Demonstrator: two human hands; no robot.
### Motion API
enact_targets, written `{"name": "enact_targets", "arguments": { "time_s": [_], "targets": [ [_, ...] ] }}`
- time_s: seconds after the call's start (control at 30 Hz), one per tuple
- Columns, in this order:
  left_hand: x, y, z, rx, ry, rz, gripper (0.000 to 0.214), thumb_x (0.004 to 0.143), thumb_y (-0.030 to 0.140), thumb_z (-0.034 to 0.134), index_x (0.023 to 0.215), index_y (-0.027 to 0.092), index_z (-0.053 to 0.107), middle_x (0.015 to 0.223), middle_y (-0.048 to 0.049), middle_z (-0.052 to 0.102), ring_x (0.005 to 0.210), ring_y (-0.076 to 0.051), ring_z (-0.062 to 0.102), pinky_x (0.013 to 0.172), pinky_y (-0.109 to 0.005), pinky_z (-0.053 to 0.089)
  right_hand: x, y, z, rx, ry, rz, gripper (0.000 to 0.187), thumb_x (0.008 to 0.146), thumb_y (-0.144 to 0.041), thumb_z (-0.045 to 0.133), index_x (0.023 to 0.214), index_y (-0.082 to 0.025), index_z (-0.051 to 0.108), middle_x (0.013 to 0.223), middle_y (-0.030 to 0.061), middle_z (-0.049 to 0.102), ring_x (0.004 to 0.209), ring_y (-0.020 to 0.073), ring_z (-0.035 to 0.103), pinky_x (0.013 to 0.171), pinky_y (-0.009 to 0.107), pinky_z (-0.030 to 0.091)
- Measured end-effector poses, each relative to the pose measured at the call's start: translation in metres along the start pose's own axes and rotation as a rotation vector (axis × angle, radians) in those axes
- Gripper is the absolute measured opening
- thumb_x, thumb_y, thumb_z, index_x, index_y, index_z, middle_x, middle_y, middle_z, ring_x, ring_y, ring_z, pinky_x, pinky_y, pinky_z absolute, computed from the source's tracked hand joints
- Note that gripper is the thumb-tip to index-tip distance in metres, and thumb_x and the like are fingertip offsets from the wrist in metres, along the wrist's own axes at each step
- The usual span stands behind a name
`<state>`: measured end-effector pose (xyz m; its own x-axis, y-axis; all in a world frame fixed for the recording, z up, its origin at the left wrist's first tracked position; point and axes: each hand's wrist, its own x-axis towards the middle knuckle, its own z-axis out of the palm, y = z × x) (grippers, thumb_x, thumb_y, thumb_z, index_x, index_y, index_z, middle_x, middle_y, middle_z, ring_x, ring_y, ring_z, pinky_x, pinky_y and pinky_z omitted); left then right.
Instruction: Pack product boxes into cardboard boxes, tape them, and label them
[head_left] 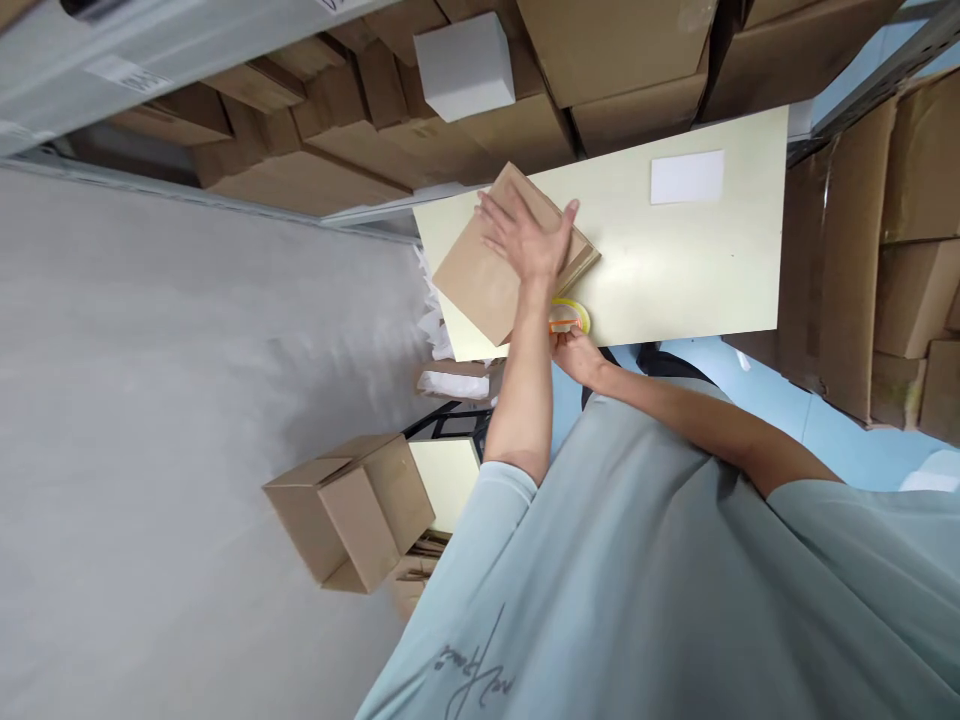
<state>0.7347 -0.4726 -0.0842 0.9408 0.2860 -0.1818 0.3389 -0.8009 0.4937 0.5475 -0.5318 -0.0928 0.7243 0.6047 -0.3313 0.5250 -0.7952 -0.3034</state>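
Note:
A brown cardboard box (472,270) lies at an angle on the pale tabletop (675,270), layered cardboard showing along its right edge. My left hand (529,240) rests flat on top of it, fingers spread and thumb pointing right. Close to the table's front edge, my right hand (576,355) has its fingers curled at the lower rim of a yellow roll of tape (583,312) with an orange strip across it. The roll is beside the box's lower right side, partly hidden by my left forearm.
A white card or flat box (686,177) lies on the table's right part. Behind stands a shelf of cardboard boxes with a white box (465,68). Large cartons (855,270) are stacked at right. An open carton (352,510) sits lower left, beside the grey wall (187,400).

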Motion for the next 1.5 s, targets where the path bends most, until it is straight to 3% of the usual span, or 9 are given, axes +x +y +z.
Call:
{"name": "enact_targets", "arguments": {
  "time_s": [0.13,0.37,0.53,0.7,0.8,0.9,1.1,1.37,1.5],
  "targets": [
    [-0.015,0.027,0.016,0.020,-0.114,0.052,0.077,0.115,0.048,0.064,0.181,0.020,0.039,0.196,-0.0024,0.009,0.178,-0.028,-0.031,0.143,-0.074,-0.018,-0.001,-0.001,0.010,0.019,0.012,0.037,0.053,0.102,0.003,0.036,0.139,-0.007,0.073,0.116,0.0178,0.085,0.107,0.0306,0.079,0.108,0.046,0.057],
    [-0.024,0.035,0.003,0.114,-0.066,-0.003,0.093,0.108,0.037,0.071,0.186,0.018,0.025,0.196,-0.0053,0.000,0.180,-0.029,-0.024,0.147,-0.064,-0.015,-0.040,0.028,0.002,0.099,0.012,0.003,0.044,0.106,0.002,0.039,0.138,0.003,0.070,0.118,0.0258,0.084,0.110,0.0297,0.080,0.117,0.046,0.054],
    [-0.012,0.017,0.009,-0.016,-0.268,0.232,0.068,0.117,0.048,0.055,0.177,0.017,0.047,0.195,-0.0049,0.015,0.178,-0.029,-0.030,0.142,-0.071,-0.018,-0.130,0.100,0.013,0.121,0.000,0.124,0.050,0.104,0.001,0.044,0.148,0.000,0.066,0.113,0.0244,0.084,0.106,0.0311,0.079,0.108,0.045,0.056],
    [-0.004,0.001,0.020,-0.064,-0.275,0.393,0.062,0.121,0.048,0.046,0.168,0.011,0.057,0.194,-0.0065,0.021,0.172,-0.027,-0.042,0.138,-0.070,-0.027,-0.200,0.202,0.020,-0.080,0.025,0.372,0.033,0.104,-0.010,0.048,0.119,-0.007,0.077,0.097,0.0250,0.083,0.094,0.0365,0.075,0.098,0.048,0.055],
    [-0.006,-0.001,0.023,-0.062,-0.251,0.394,0.066,0.119,0.052,0.048,0.172,0.013,0.053,0.194,-0.0060,0.021,0.173,-0.027,-0.042,0.139,-0.067,-0.028,-0.179,0.245,0.008,-0.155,0.089,0.423,0.036,0.102,-0.010,0.044,0.123,-0.002,0.073,0.098,0.0251,0.082,0.090,0.0339,0.075,0.098,0.047,0.052],
    [-0.013,-0.001,0.023,0.011,-0.149,0.278,0.083,0.111,0.054,0.060,0.182,0.017,0.037,0.196,-0.0066,0.011,0.176,-0.032,-0.034,0.141,-0.068,-0.025,-0.125,0.262,-0.011,-0.160,0.139,0.387,0.043,0.100,-0.007,0.042,0.133,0.003,0.069,0.100,0.0234,0.083,0.090,0.0315,0.076,0.100,0.045,0.054],
    [-0.044,-0.007,0.013,0.045,-0.138,0.310,0.102,0.096,0.050,0.078,0.185,0.031,0.030,0.196,-0.0025,0.011,0.182,-0.036,-0.013,0.147,-0.065,-0.012,-0.058,0.256,-0.040,-0.217,0.031,0.295,0.044,0.101,-0.002,0.039,0.137,0.006,0.063,0.110,0.0243,0.083,0.101,0.0270,0.080,0.108,0.040,0.052],
    [-0.103,-0.043,-0.042,0.092,-0.428,0.509,0.110,0.088,0.052,0.081,0.183,0.022,0.034,0.193,-0.0119,0.026,0.182,-0.040,0.009,0.149,-0.058,0.000,-0.072,0.182,-0.024,-0.200,-0.087,0.064,0.048,0.101,-0.002,0.042,0.146,0.002,0.060,0.112,0.0226,0.085,0.103,0.0310,0.081,0.109,0.045,0.050],
    [-0.125,-0.045,-0.041,0.101,-0.384,0.476,0.100,0.095,0.051,0.076,0.181,0.020,0.038,0.188,-0.0172,0.035,0.181,-0.044,0.016,0.149,-0.060,0.008,-0.083,0.144,-0.011,-0.152,-0.117,-0.015,0.050,0.102,-0.001,0.039,0.147,0.004,0.059,0.113,0.0233,0.084,0.102,0.0303,0.080,0.108,0.044,0.047]
  ]
}}
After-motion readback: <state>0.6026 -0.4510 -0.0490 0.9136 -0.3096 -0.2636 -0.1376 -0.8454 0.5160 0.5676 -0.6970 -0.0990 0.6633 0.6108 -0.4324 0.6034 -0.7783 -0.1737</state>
